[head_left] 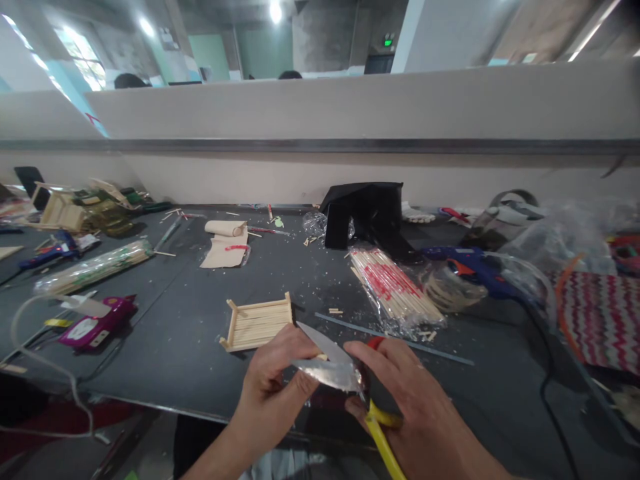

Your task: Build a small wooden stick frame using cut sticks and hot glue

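Note:
My right hand (400, 393) grips a pair of scissors (340, 373) by its yellow and red handles, and the blades are spread apart. Close to the blades, my left hand (277, 383) pinches a small wooden stick (321, 357), whose end lies between them. Most of that stick is hidden by my fingers. Just beyond my left hand, a little tray-like frame of wooden sticks (260, 321) rests on the dark table. A few short cut pieces (336, 311) lie beyond the scissors.
A plastic pack of sticks with red print (393, 283) lies on the right, near a blue glue gun (467, 267) with a cable. A purple power strip (97, 323) and another stick pack (95, 267) are on the left. A black stand (365, 213) and brown paper (225, 245) sit farther back.

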`<state>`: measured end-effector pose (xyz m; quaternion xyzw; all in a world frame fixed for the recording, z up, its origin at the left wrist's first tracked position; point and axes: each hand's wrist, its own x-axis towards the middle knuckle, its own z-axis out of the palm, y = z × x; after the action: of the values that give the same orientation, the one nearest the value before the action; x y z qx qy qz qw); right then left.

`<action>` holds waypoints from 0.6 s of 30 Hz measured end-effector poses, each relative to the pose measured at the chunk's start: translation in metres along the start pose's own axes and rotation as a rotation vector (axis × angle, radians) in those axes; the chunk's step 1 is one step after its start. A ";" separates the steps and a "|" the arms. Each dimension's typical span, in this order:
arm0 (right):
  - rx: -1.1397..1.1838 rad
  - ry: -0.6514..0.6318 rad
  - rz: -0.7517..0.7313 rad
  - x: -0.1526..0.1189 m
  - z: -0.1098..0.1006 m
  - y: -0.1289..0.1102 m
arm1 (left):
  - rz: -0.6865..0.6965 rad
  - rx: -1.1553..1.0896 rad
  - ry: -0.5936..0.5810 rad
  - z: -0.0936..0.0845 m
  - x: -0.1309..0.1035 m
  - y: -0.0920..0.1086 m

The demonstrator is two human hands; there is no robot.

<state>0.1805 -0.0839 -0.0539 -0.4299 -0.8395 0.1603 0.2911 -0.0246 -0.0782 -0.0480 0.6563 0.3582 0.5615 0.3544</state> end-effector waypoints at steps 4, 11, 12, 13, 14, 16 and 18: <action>-0.036 0.000 -0.015 0.001 -0.001 -0.001 | 0.011 0.008 -0.002 0.000 -0.001 -0.001; -0.086 -0.015 -0.036 0.002 -0.002 0.000 | 0.037 0.040 0.018 -0.001 0.000 0.002; -0.105 -0.025 -0.034 0.002 -0.002 0.000 | 0.049 0.039 0.024 -0.001 0.000 0.002; -0.123 -0.032 -0.036 0.001 -0.003 0.001 | 0.062 0.038 0.028 -0.001 0.000 0.002; -0.141 -0.036 -0.039 0.001 -0.003 0.002 | 0.072 0.037 0.030 -0.001 0.001 0.002; -0.155 -0.041 -0.052 0.000 -0.003 0.004 | 0.078 0.039 0.026 -0.001 0.000 0.001; -0.145 -0.042 -0.072 -0.001 -0.003 0.006 | 0.069 0.047 0.026 -0.001 -0.001 0.000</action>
<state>0.1867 -0.0817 -0.0546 -0.4159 -0.8698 0.0976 0.2470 -0.0255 -0.0788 -0.0480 0.6691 0.3528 0.5734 0.3147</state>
